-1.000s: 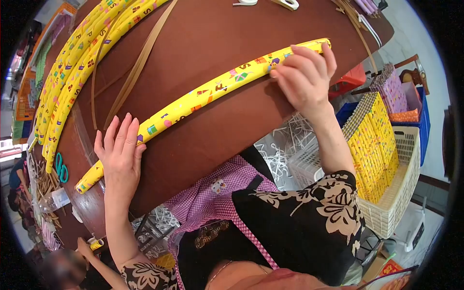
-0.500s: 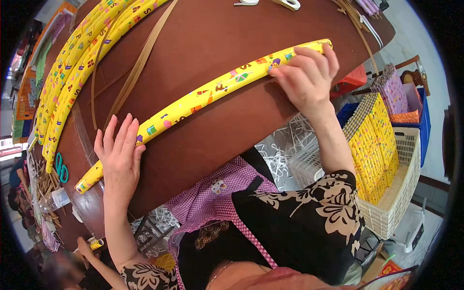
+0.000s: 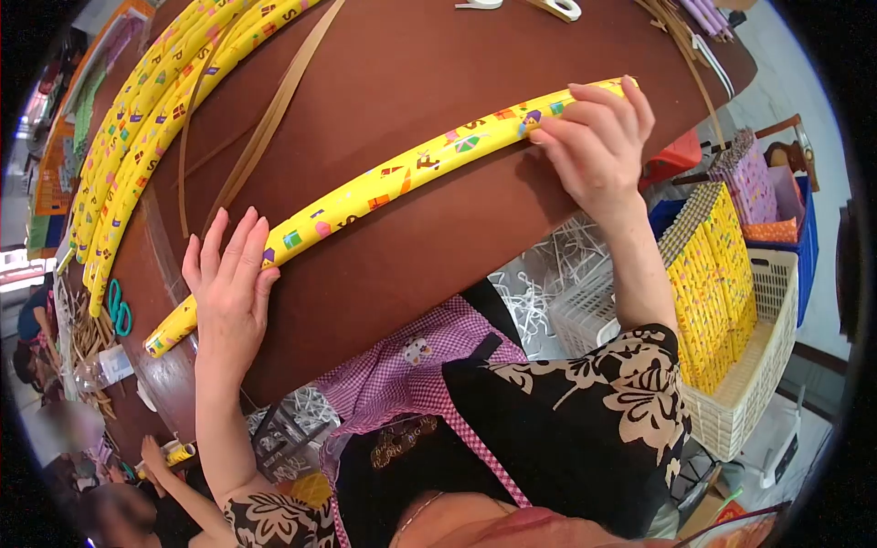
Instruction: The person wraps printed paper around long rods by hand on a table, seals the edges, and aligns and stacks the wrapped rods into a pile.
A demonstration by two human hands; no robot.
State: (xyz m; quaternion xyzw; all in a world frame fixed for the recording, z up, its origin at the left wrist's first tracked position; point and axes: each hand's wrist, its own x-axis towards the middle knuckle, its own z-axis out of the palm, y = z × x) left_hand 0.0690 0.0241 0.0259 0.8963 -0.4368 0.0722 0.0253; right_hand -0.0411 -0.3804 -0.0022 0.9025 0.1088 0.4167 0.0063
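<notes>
A long roll of yellow printed wrapping paper lies slantwise across the brown table, with small coloured gift and letter patterns on it. Near its left end rests my left hand, fingers stretched out across the roll and the thumb on the near side. Toward the far right end, my right hand has bent fingers over the roll and the thumb against its near side. My palms hide parts of the paper beneath them.
A bundle of similar yellow rolls lies at the left, beside brown strips. Teal-handled scissors and white tape are on the table. White crates with yellow stacks stand at the right. Another person's arm is at lower left.
The view has shifted slightly. Both hands stay on the roll; my right hand's fingers have moved a little, while the roll looks much the same.
</notes>
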